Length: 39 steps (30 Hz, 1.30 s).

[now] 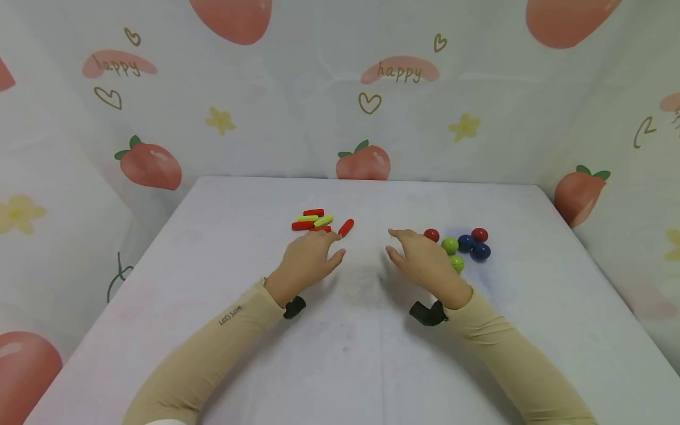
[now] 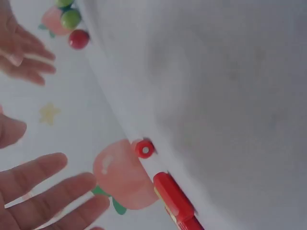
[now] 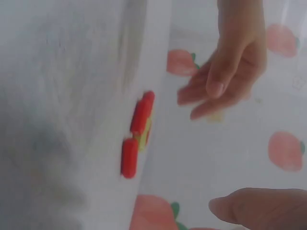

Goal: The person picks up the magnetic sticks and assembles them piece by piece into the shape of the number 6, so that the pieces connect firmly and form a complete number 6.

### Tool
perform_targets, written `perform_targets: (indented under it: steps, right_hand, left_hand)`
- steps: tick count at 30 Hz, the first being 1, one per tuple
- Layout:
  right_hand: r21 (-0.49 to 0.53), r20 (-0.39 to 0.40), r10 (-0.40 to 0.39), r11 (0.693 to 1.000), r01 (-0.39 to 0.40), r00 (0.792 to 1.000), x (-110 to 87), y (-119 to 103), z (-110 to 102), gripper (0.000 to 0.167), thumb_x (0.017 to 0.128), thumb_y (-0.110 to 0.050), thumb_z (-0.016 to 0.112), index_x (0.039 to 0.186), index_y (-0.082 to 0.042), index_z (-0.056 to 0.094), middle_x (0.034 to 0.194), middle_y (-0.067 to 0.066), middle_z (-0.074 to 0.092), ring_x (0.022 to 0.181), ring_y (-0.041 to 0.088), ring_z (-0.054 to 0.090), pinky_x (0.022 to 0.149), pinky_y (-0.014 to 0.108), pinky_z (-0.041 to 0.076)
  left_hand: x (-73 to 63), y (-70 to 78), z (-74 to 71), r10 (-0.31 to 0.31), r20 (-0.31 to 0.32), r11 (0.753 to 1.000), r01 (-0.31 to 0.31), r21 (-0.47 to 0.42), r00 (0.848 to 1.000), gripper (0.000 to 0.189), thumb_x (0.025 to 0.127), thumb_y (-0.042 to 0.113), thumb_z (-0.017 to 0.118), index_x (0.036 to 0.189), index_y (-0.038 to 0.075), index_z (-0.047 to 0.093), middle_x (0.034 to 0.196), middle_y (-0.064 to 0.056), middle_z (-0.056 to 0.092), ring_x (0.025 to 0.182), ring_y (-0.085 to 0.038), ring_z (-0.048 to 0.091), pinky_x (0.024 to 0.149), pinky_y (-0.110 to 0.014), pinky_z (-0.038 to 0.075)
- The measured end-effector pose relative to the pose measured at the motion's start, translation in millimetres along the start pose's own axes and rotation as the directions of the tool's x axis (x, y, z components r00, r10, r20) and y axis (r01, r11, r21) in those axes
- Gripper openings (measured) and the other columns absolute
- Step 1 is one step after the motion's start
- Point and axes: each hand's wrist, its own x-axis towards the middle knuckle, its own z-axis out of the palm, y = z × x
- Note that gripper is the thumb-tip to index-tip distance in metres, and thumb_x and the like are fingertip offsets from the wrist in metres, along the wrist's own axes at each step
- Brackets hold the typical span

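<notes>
My left hand (image 1: 308,260) hovers palm down over the near side of a group of short red and yellow sticks, its fingers spread and holding nothing. One red stick (image 1: 346,228) lies just beyond its fingertips; another red stick (image 1: 313,212) is at the back of the group, beside a yellow stick (image 1: 323,221). In the left wrist view a red stick (image 2: 173,196) looks like a capped marker. My right hand (image 1: 427,262), loosely extended and holding nothing, is left of small glossy balls: red (image 1: 431,235), green (image 1: 450,245) and dark blue (image 1: 480,251). It partly hides some of them.
A white cloth covers the table (image 1: 350,366), whose far edge meets a hanging cloth (image 1: 297,118) printed with peaches. Another red ball (image 1: 480,234) sits at the back right of the balls. Black wrist devices (image 1: 428,313) are strapped under both sleeves.
</notes>
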Motion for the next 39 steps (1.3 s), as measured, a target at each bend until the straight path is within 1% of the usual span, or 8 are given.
perform_targets:
  steps: [5, 10, 13, 19, 22, 25, 30, 39]
  right_hand:
    - [0.098, -0.015, 0.054, 0.994, -0.052, 0.998, 3.7, 17.4, -11.2, 0.042, 0.096, -0.034, 0.047, 0.133, -0.014, 0.051, 0.13, 0.011, 0.057, 0.107, 0.028, 0.061, 0.075, 0.039, 0.053]
    - [0.255, -0.046, 0.087, 0.964, -0.072, 0.995, 7.6, 37.8, -24.9, 0.041, 0.099, -0.036, 0.039, 0.132, -0.013, 0.051, 0.125, 0.013, 0.058, 0.103, 0.029, 0.059, 0.087, 0.045, 0.05]
    - [0.35, -0.067, 0.087, 0.935, -0.059, 0.994, 12.7, 52.1, -29.7, 0.042, 0.1, -0.036, 0.038, 0.131, -0.01, 0.05, 0.128, 0.015, 0.055, 0.114, 0.033, 0.056, 0.097, 0.05, 0.044]
    - [0.463, -0.03, 0.046, 0.886, -0.027, 0.998, 31.2, 83.4, -27.9, 0.043, 0.098, -0.034, 0.044, 0.132, -0.007, 0.047, 0.134, 0.017, 0.049, 0.122, 0.035, 0.05, 0.101, 0.05, 0.04]
    - [0.445, 0.058, 0.028, 0.894, -0.051, 0.998, 41.1, 95.4, -24.0, 0.048, 0.095, -0.036, 0.05, 0.134, -0.009, 0.045, 0.137, 0.017, 0.047, 0.124, 0.036, 0.048, 0.102, 0.051, 0.04]
    - [0.416, 0.153, 0.02, 0.906, -0.083, 0.988, 50.2, 105.0, -20.1, 0.05, 0.092, -0.032, 0.057, 0.134, -0.007, 0.044, 0.136, 0.02, 0.047, 0.125, 0.038, 0.047, 0.101, 0.051, 0.04]
    - [0.398, 0.288, 0.014, 0.908, -0.133, 0.958, 57.7, 115.0, -16.2, 0.049, 0.09, -0.022, 0.06, 0.133, -0.002, 0.045, 0.135, 0.024, 0.047, 0.125, 0.04, 0.047, 0.099, 0.05, 0.042]
    - [0.378, 0.368, 0.001, 0.913, -0.151, 0.93, 57.5, 119.9, -15.1, 0.052, 0.085, -0.024, 0.068, 0.129, -0.002, 0.049, 0.129, 0.025, 0.052, 0.118, 0.036, 0.053, 0.099, 0.049, 0.04]
  left_hand:
    - [4.7, -3.7, -11.0, -0.076, -0.002, 0.985, 0.074, -0.156, 0.997, 0.031, 0.092, 0.033, 0.054, 0.117, 0.017, 0.062, 0.1, -0.002, 0.07, 0.065, -0.013, 0.061, 0.048, -0.024, 0.043]
    - [14.8, -15.3, -11.5, -0.139, -0.035, 0.922, 0.117, -0.368, 0.99, 0.026, 0.093, 0.028, 0.052, 0.114, 0.017, 0.062, 0.1, -0.001, 0.069, 0.088, -0.015, 0.065, 0.068, -0.029, 0.052]
    - [24.8, -21.8, -6.8, -0.194, 0.014, 0.835, 0.173, -0.522, 0.981, 0.024, 0.093, 0.027, 0.054, 0.114, 0.018, 0.061, 0.104, 0.0, 0.067, 0.096, -0.019, 0.064, 0.08, -0.034, 0.052]
    - [47.2, -29.5, 13.9, -0.289, 0.234, 0.57, 0.363, -0.737, 0.928, 0.037, 0.09, 0.021, 0.061, 0.125, 0.011, 0.054, 0.109, -0.007, 0.063, 0.098, -0.024, 0.064, 0.085, -0.031, 0.053]
    - [55.4, -29.9, 23.6, -0.32, 0.31, 0.508, 0.438, -0.741, 0.895, 0.04, 0.089, 0.02, 0.063, 0.126, 0.01, 0.053, 0.107, -0.009, 0.063, 0.094, -0.022, 0.065, 0.084, -0.028, 0.054]
    - [61.1, -28.5, 29.9, -0.339, 0.351, 0.507, 0.483, -0.714, 0.873, 0.04, 0.087, 0.022, 0.066, 0.124, 0.013, 0.054, 0.103, -0.007, 0.062, 0.087, -0.019, 0.065, 0.079, -0.025, 0.053]
    - [67.9, -25.0, 33.2, -0.352, 0.386, 0.563, 0.523, -0.64, 0.852, 0.04, 0.084, 0.027, 0.068, 0.121, 0.019, 0.054, 0.1, -0.005, 0.058, 0.077, -0.014, 0.063, 0.07, -0.022, 0.048]
    - [75.3, -17.2, 30.8, -0.379, 0.413, 0.64, 0.557, -0.529, 0.828, 0.042, 0.085, 0.025, 0.069, 0.122, 0.019, 0.052, 0.1, -0.006, 0.062, 0.069, -0.014, 0.06, 0.062, -0.02, 0.049]
